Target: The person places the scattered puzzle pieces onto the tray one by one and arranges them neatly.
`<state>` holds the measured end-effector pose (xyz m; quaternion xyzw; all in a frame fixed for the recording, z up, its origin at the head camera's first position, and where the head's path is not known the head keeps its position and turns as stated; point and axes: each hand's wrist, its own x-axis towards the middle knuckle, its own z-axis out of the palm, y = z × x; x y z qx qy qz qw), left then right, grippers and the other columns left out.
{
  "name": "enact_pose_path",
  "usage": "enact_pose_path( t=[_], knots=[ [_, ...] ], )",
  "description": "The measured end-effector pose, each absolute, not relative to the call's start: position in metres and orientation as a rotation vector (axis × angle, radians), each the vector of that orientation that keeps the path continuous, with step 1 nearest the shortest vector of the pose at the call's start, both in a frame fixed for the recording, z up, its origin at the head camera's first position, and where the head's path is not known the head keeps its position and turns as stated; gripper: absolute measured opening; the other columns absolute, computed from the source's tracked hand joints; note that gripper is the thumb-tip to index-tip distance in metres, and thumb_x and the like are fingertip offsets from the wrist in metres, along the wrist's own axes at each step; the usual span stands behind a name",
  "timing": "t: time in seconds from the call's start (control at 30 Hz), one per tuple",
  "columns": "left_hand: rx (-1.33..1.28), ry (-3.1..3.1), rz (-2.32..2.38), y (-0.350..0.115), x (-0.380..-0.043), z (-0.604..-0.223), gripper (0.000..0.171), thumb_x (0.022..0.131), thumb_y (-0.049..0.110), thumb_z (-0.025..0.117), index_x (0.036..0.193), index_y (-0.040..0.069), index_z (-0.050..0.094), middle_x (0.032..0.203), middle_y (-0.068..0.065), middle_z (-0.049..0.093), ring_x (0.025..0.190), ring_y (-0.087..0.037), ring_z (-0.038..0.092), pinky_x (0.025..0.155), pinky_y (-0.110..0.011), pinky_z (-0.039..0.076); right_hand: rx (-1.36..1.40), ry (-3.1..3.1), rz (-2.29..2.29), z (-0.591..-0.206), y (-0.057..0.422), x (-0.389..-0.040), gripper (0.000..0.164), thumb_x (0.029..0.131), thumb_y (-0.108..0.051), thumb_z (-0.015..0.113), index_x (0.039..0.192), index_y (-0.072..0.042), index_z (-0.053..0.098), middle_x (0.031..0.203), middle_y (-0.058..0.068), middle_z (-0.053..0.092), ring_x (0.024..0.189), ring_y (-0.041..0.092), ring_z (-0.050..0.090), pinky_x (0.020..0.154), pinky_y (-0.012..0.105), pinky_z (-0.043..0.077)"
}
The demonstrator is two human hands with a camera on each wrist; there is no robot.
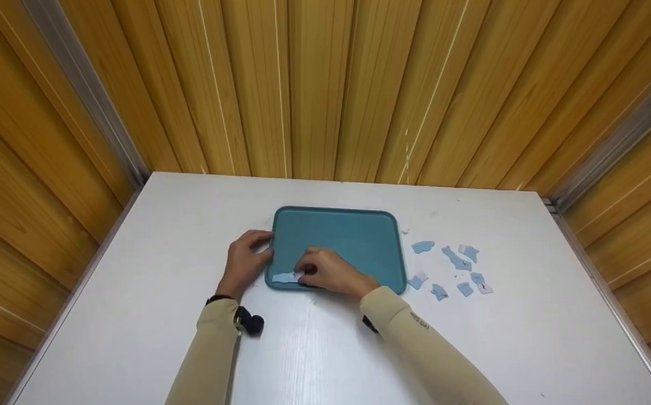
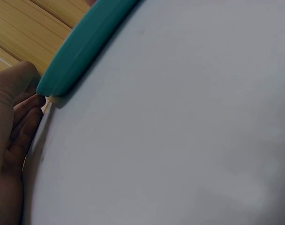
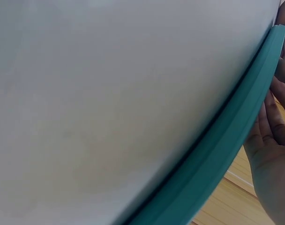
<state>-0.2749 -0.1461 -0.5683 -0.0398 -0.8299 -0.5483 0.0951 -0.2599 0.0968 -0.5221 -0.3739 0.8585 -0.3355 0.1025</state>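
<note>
A blue-green tray (image 1: pixel 337 239) lies flat on the white table. My left hand (image 1: pixel 244 261) is at the tray's left side, thumb and fingertips spread against its rim. My right hand (image 1: pixel 331 271) is over the tray's near left part, its thumb and forefinger pinching the right end of a light blue torn paper piece (image 1: pixel 285 278). That paper lies along the near edge, inside the left corner; the fingers hide its right end. In the left wrist view the tray's side (image 2: pixel 81 51) shows beside the left hand's curved fingers (image 2: pixel 27 126).
Right of the tray lie several torn blue paper pieces, among them a long one (image 1: pixel 456 259), a curved one (image 1: pixel 423 247) and one with a pinkish part (image 1: pixel 417 280) close to the tray. Wood-patterned panels (image 1: pixel 320 90) wall in the table's back and sides.
</note>
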Motion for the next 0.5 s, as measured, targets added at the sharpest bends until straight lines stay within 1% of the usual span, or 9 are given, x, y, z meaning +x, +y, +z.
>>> enact_pose_path(
  t=[0.27,0.5],
  knots=[
    [-0.095,-2.463,-1.656,-0.141,-0.273,-0.57,0.032,0.093,0.003,0.078,0.124,0.006,0.077,0.124,-0.004,0.071,0.123,-0.022,0.065,0.112,-0.038,0.05,-1.089,2.537,-0.989,-0.524,0.101,-0.26,0.018,0.098,-0.01,0.077,0.116,-0.006,0.079,0.111,0.004,0.069,0.1,0.016,0.064,0.09,0.033,0.06],
    [-0.113,-2.451,-1.63,-0.145,-0.273,-0.569,0.032,0.091,0.001,0.079,0.123,0.005,0.077,0.122,-0.004,0.072,0.122,-0.023,0.065,0.111,-0.039,0.051,-1.077,2.545,-1.036,-0.52,0.108,-0.258,0.02,0.097,-0.011,0.078,0.115,-0.003,0.078,0.11,0.006,0.069,0.101,0.018,0.067,0.091,0.035,0.06]
  ],
)
